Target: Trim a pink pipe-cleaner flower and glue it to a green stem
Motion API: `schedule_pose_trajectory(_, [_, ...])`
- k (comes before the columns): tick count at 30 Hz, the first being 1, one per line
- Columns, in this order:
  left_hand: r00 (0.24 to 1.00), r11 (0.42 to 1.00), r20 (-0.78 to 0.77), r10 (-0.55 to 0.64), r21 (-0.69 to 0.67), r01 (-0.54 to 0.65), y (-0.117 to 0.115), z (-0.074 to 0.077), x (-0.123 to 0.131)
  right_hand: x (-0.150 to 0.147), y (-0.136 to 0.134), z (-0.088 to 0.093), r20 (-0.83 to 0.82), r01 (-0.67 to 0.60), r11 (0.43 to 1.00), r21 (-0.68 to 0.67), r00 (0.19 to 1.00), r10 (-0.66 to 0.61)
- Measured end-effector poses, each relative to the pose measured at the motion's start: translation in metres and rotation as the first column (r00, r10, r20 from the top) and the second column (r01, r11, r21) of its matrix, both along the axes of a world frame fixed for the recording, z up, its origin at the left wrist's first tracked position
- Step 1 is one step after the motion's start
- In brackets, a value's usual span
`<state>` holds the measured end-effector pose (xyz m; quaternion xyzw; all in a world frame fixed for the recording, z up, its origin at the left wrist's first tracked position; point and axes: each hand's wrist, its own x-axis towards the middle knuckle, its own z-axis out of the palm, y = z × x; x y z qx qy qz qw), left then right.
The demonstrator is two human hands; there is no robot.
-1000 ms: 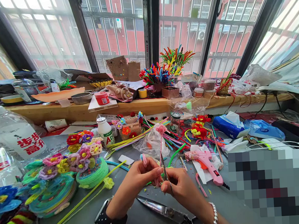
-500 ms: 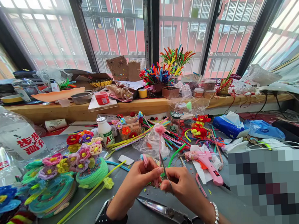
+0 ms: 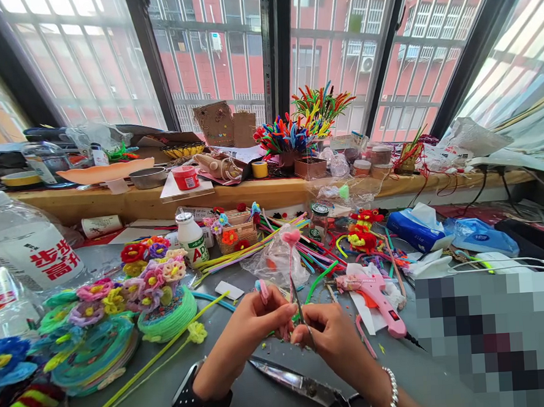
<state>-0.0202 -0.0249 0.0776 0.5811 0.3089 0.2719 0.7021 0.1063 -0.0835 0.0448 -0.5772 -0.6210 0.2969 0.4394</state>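
Observation:
My left hand and my right hand meet low in the middle, both pinched on a thin pink pipe-cleaner stem that stands upright between them and ends in a curled pink tip. A pink loop shows above my left fingers. My left wrist wears a black watch, my right a pearl bracelet. Large metal scissors lie on the grey table just below my hands.
A pink glue gun lies right of my hands. Pipe-cleaner flowers on round coasters fill the left. Loose pipe cleaners, a clear bag, a small white bottle and tissues lie behind. A cluttered wooden sill runs under the windows.
Hardly anything moves. My fingers shift slightly on the pink stem, and its curled tip sways a little.

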Motion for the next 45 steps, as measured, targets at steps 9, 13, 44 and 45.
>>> schedule_pose_trajectory(9, [1.000,1.000,-0.002,0.000,0.027,0.000,0.000,0.001,-0.001,0.001,0.000,-0.002,-0.026,-0.018,1.000,0.021,0.999,0.018])
schedule_pose_trajectory(13, [1.000,1.000,-0.002,0.000,0.008,0.000,0.001,0.001,-0.001,0.002,0.000,-0.001,-0.038,0.014,1.000,0.009,0.999,-0.014])
schedule_pose_trajectory(44, [0.995,0.993,0.060,-0.078,-0.089,0.083,0.001,-0.001,-0.004,0.000,0.000,0.000,-0.046,-0.130,0.991,0.013,0.990,0.130])
schedule_pose_trajectory(45, [0.996,0.993,0.061,-0.069,-0.090,0.074,0.001,-0.002,-0.003,0.000,0.000,-0.001,-0.043,-0.104,0.995,0.011,0.994,0.104])
